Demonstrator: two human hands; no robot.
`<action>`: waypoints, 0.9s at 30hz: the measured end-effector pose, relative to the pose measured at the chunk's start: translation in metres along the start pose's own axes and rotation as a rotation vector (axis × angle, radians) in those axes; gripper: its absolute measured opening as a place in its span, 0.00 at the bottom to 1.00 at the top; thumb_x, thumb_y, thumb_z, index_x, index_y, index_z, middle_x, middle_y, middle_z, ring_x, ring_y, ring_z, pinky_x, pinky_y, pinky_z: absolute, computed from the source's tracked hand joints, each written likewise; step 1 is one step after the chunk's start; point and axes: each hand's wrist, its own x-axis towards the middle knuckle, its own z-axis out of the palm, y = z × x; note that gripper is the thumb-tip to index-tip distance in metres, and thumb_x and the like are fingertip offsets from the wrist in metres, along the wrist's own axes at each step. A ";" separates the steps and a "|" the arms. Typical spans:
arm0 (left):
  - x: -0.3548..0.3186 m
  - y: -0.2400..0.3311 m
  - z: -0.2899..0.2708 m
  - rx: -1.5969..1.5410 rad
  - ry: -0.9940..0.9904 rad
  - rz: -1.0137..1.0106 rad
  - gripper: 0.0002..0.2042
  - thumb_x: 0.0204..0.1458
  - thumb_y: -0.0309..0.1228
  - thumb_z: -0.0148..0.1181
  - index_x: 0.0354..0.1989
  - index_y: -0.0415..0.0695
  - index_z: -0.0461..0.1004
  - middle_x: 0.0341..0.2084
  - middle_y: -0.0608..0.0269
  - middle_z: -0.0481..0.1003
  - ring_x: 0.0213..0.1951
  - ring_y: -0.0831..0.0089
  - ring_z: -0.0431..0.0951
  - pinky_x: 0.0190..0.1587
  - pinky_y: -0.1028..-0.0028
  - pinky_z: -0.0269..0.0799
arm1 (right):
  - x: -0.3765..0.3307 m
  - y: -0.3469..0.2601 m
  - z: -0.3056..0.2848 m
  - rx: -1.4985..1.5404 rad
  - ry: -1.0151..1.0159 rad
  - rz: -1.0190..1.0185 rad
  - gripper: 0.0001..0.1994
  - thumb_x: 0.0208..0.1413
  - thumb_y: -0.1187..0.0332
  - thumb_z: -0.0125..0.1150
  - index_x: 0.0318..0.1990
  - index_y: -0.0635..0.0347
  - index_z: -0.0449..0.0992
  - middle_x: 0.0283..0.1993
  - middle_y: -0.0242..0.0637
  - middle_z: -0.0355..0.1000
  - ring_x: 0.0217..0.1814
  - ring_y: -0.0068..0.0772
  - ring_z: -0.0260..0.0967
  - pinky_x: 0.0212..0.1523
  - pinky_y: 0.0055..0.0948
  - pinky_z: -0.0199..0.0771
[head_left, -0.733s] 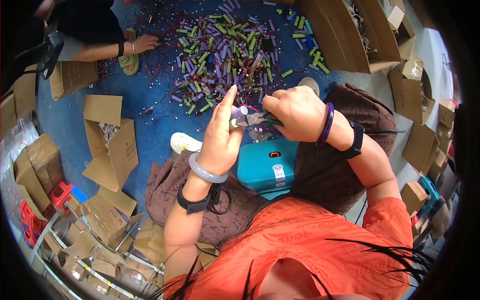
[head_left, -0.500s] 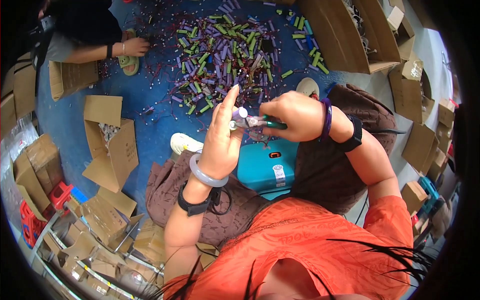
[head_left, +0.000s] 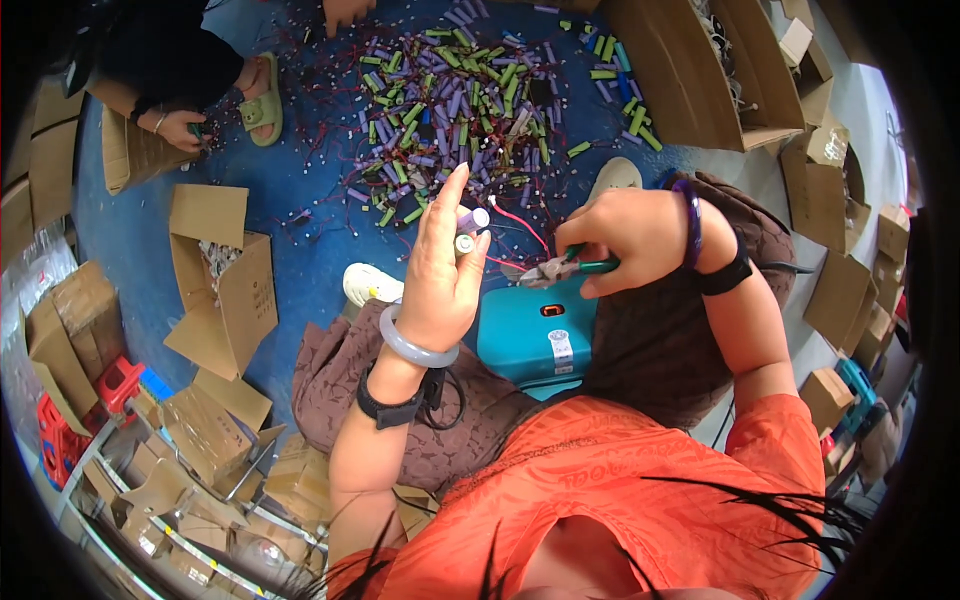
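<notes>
My left hand [head_left: 442, 275] is closed around cylindrical battery cells, one purple [head_left: 473, 220] and one paler cell [head_left: 465, 244] below it, their ends turned up past my thumb. In my right hand [head_left: 635, 235] is a pair of cutting pliers [head_left: 545, 273] with green handles. The plier jaws are to the right of the cells and apart from them, above the teal box. A red wire [head_left: 521, 222] with a small white end curves between my two hands. Whether it joins the held cells is hard to make out.
A wide heap of purple and green cells [head_left: 455, 110] with red wires covers the blue floor ahead. Between my knees is a teal box [head_left: 535, 335]. Open cardboard boxes stand left [head_left: 235, 290] and far right [head_left: 690, 80]. A co-worker's hand [head_left: 181, 130] is at the upper left.
My right hand has drawn the pliers away from the cells, to the right and slightly down. The red wire now shows between my hands. The co-worker's hand has moved left; another hand appears at the top.
</notes>
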 end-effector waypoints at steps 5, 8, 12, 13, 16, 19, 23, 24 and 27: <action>0.003 0.001 0.006 -0.020 -0.042 -0.059 0.35 0.53 0.17 0.54 0.71 0.41 0.47 0.39 0.63 0.69 0.37 0.74 0.70 0.44 0.75 0.68 | 0.008 -0.010 0.003 0.514 0.581 -0.151 0.09 0.52 0.70 0.65 0.38 0.64 0.75 0.28 0.33 0.70 0.31 0.20 0.66 0.33 0.26 0.68; 0.000 0.000 0.009 -0.037 -0.059 -0.085 0.37 0.53 0.17 0.55 0.71 0.41 0.46 0.39 0.59 0.69 0.38 0.69 0.73 0.45 0.72 0.69 | 0.021 -0.014 0.014 0.275 0.744 -0.150 0.17 0.47 0.70 0.70 0.44 0.64 0.75 0.32 0.35 0.70 0.34 0.25 0.68 0.35 0.25 0.68; 0.003 -0.004 0.015 -0.008 -0.057 0.061 0.37 0.50 0.16 0.56 0.70 0.40 0.47 0.51 0.51 0.69 0.43 0.63 0.76 0.49 0.68 0.72 | 0.036 -0.015 0.040 0.226 0.749 -0.137 0.22 0.43 0.64 0.73 0.46 0.62 0.75 0.33 0.43 0.71 0.31 0.39 0.71 0.34 0.34 0.72; 0.005 -0.002 0.014 0.064 -0.080 0.106 0.36 0.49 0.16 0.57 0.69 0.43 0.50 0.59 0.47 0.64 0.45 0.61 0.76 0.51 0.66 0.72 | 0.039 -0.016 0.045 0.246 0.760 -0.141 0.22 0.42 0.64 0.73 0.45 0.62 0.75 0.33 0.43 0.71 0.31 0.39 0.71 0.34 0.34 0.73; 0.001 -0.020 0.024 0.088 -0.045 0.180 0.35 0.49 0.17 0.57 0.67 0.47 0.54 0.62 0.46 0.60 0.45 0.59 0.76 0.52 0.63 0.72 | 0.042 -0.025 0.052 0.330 0.742 -0.087 0.22 0.42 0.65 0.73 0.45 0.62 0.75 0.33 0.44 0.72 0.32 0.38 0.72 0.35 0.34 0.74; 0.004 -0.010 0.023 0.136 -0.044 0.118 0.38 0.46 0.16 0.58 0.68 0.43 0.52 0.56 0.49 0.65 0.49 0.58 0.72 0.55 0.62 0.67 | 0.043 -0.020 0.057 0.404 0.752 -0.061 0.21 0.45 0.68 0.72 0.46 0.64 0.74 0.35 0.40 0.72 0.36 0.30 0.69 0.40 0.29 0.71; 0.006 -0.001 0.023 0.239 -0.009 0.153 0.41 0.43 0.15 0.53 0.71 0.41 0.46 0.52 0.51 0.68 0.48 0.53 0.67 0.55 0.60 0.61 | 0.048 -0.013 0.060 0.702 0.675 -0.088 0.22 0.44 0.69 0.69 0.49 0.65 0.73 0.40 0.35 0.73 0.42 0.23 0.69 0.45 0.27 0.71; 0.006 -0.002 0.023 0.240 -0.008 0.153 0.41 0.43 0.15 0.53 0.71 0.41 0.46 0.52 0.51 0.68 0.48 0.53 0.67 0.55 0.60 0.61 | 0.050 -0.012 0.061 0.702 0.675 -0.089 0.22 0.44 0.69 0.69 0.49 0.65 0.73 0.40 0.35 0.73 0.42 0.23 0.69 0.45 0.27 0.71; 0.006 -0.007 0.024 0.256 0.043 0.251 0.42 0.43 0.14 0.53 0.71 0.39 0.45 0.53 0.52 0.68 0.49 0.51 0.67 0.55 0.59 0.62 | 0.053 -0.009 0.062 0.877 0.629 -0.100 0.19 0.48 0.73 0.68 0.47 0.65 0.71 0.42 0.28 0.69 0.43 0.20 0.64 0.49 0.24 0.67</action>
